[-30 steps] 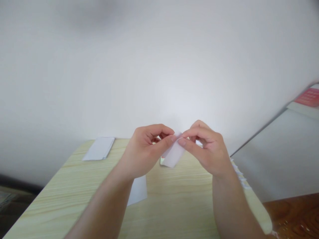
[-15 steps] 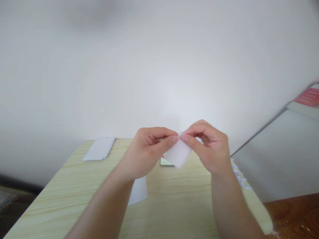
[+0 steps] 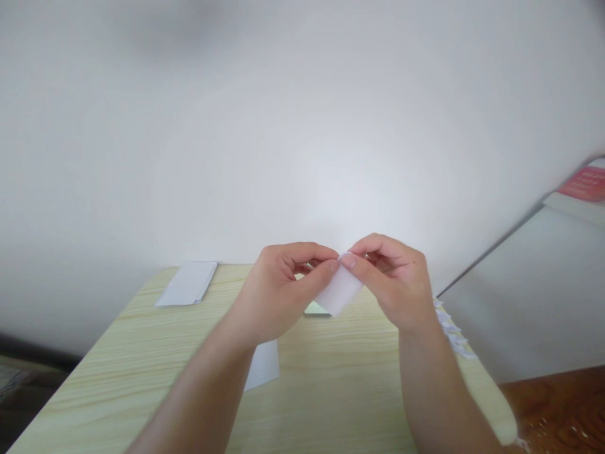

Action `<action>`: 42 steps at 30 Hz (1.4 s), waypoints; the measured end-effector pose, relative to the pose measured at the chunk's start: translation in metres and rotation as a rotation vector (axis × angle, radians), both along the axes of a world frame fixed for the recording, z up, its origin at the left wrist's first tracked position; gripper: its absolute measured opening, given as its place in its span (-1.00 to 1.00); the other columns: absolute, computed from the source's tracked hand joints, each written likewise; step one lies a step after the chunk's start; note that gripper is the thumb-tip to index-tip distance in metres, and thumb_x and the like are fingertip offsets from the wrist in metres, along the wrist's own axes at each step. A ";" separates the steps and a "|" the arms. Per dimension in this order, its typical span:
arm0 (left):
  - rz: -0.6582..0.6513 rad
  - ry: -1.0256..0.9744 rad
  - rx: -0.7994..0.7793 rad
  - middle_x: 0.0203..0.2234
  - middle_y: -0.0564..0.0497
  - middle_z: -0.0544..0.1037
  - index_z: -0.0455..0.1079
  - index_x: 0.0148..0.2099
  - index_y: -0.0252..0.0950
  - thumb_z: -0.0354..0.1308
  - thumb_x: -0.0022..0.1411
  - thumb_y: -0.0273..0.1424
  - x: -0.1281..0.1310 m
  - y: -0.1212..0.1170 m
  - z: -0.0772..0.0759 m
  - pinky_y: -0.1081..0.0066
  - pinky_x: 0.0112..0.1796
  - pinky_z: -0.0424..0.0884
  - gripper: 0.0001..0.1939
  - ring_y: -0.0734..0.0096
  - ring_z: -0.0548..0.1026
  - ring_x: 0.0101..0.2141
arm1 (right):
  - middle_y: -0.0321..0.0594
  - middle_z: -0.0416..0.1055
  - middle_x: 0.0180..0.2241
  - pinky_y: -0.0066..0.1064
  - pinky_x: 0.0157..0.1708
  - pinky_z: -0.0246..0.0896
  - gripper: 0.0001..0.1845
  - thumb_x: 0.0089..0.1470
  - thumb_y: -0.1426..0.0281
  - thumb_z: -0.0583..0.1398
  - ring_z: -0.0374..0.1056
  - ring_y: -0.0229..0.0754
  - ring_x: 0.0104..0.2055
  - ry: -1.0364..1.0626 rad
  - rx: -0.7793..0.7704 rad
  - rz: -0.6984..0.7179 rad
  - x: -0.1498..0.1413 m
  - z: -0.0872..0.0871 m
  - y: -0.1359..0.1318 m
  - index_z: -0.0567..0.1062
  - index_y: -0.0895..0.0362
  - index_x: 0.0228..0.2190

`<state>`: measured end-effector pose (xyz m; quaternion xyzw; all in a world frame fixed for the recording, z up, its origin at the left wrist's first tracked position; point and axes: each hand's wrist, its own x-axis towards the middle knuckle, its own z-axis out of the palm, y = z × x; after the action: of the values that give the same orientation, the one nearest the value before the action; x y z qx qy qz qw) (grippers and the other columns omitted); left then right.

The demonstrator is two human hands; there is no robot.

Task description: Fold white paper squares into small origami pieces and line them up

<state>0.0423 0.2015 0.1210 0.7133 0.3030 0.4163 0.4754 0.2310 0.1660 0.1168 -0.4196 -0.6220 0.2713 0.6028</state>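
A small white piece of paper (image 3: 339, 292) is held up over the table, its top edge pinched between both hands. My left hand (image 3: 288, 290) grips it at the upper left with thumb and forefinger. At the upper right, my right hand (image 3: 394, 277) pinches the same edge, its thumb lying on the paper's face. The fingertips of the two hands nearly meet. Behind the paper, a phone-like object (image 3: 317, 310) lies on the table, mostly covered. Under my left wrist another white sheet (image 3: 263, 366) lies partly hidden by the arm.
A stack of white paper (image 3: 188, 284) sits at the table's back left. Several folded white paper pieces (image 3: 454, 331) line the right edge of the wood-grain table (image 3: 321, 410). A white wall (image 3: 302, 126) rises behind; a pale cabinet-like panel (image 3: 534, 296) stands at right.
Both hands stay pinched on the paper. My right hand has shifted slightly left and down, and the paper's lower corner has swung a little left.
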 end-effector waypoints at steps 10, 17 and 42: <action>0.049 -0.008 0.047 -0.29 -0.04 0.68 0.63 -0.07 -0.23 0.22 0.36 -0.29 0.002 -0.005 0.005 0.42 -0.35 0.45 -0.78 0.30 0.57 -0.28 | -0.30 0.54 -0.42 -0.38 -0.45 0.35 -0.90 0.12 0.30 0.41 0.43 -0.22 -0.41 0.008 0.047 -0.019 -0.001 0.000 0.000 0.62 0.05 -0.35; -0.001 -0.032 -0.068 -0.29 -0.02 0.63 0.58 -0.12 -0.28 0.31 0.30 -0.17 0.002 0.006 0.002 0.49 -0.36 0.48 -0.72 0.42 0.52 -0.32 | -0.32 0.55 -0.40 -0.40 -0.44 0.40 -0.93 0.15 0.35 0.39 0.44 -0.25 -0.41 0.182 0.186 -0.144 0.000 -0.002 0.004 0.62 -0.01 -0.29; 0.010 -0.069 -0.111 -0.47 0.02 0.51 0.60 -0.15 -0.28 0.29 0.31 -0.22 0.007 -0.003 0.009 0.51 -0.42 0.46 -0.77 0.45 0.42 -0.41 | -0.33 0.49 -0.43 -0.38 -0.50 0.31 -0.86 0.17 0.28 0.38 0.36 -0.24 -0.45 0.195 0.199 -0.171 -0.003 -0.003 0.005 0.52 -0.01 -0.30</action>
<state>0.0496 0.1983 0.1298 0.6696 0.3127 0.4255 0.5223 0.2280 0.1705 0.1133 -0.3807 -0.5464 0.1955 0.7199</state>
